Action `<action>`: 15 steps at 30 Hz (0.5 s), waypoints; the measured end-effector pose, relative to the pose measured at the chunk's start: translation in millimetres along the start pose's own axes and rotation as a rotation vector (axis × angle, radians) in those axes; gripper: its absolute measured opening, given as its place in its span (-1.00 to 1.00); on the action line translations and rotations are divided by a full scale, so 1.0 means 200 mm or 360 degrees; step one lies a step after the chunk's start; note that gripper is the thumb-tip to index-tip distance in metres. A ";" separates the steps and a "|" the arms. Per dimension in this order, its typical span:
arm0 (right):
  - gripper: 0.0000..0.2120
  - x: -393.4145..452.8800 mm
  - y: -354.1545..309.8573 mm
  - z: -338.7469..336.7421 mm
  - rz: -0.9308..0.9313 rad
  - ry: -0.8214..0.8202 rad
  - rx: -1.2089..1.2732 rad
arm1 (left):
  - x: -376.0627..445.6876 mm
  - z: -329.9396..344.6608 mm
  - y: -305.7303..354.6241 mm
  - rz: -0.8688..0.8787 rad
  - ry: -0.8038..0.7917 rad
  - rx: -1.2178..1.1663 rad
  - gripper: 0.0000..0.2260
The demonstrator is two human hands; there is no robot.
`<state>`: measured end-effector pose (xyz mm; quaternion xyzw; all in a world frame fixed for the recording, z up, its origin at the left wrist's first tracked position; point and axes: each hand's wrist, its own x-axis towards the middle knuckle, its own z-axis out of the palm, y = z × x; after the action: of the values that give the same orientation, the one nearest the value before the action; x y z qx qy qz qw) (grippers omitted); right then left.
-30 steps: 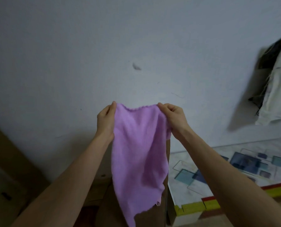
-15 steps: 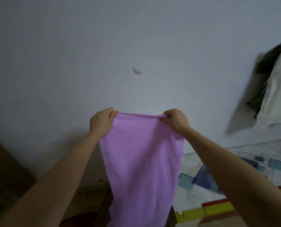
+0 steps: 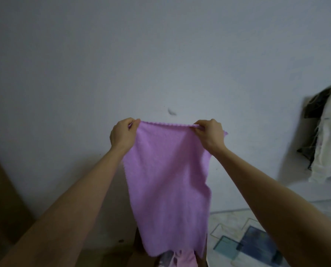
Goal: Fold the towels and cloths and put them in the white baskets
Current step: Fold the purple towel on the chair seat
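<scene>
Now stretched flat between left hand [image 3: 122, 136] and right hand [image 3: 209, 134], fingers pinching purple towel [image 3: 168, 185] at twelve o'clock corners; unfolded yet, baskets unseen.

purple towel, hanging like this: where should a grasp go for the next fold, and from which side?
Probably the bottom edge of the towel, approached from below. It hangs flat and straight, its top corners pinched by the left hand and right hand, so the lower hem is the only free edge to bring up.
</scene>
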<state>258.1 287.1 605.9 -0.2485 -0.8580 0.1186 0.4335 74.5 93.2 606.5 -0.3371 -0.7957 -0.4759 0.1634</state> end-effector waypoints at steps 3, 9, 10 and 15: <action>-0.85 -0.02 -0.03 -0.01 -0.0046 0.0006 -0.0016 | -0.03 -0.06 -0.01 0.0046 -0.0009 -0.0033 -0.61; -0.78 -0.27 -0.04 0.01 0.0091 -0.0309 0.0000 | -0.21 -0.09 -0.19 0.0028 -0.0213 -0.0121 -0.60; -0.76 -0.34 -0.03 0.02 0.0111 -0.0404 -0.0035 | -0.28 -0.09 -0.23 0.0017 -0.0297 -0.0106 -0.60; -0.66 -0.69 0.07 0.12 0.0142 -0.0906 -0.0144 | -0.64 -0.03 -0.46 -0.0147 -0.0690 0.0017 -0.62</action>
<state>312.7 226.1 490.1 -0.2619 -0.9378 0.1640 0.1582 103.6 10.4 474.8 -0.3938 -0.8294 -0.3951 -0.0317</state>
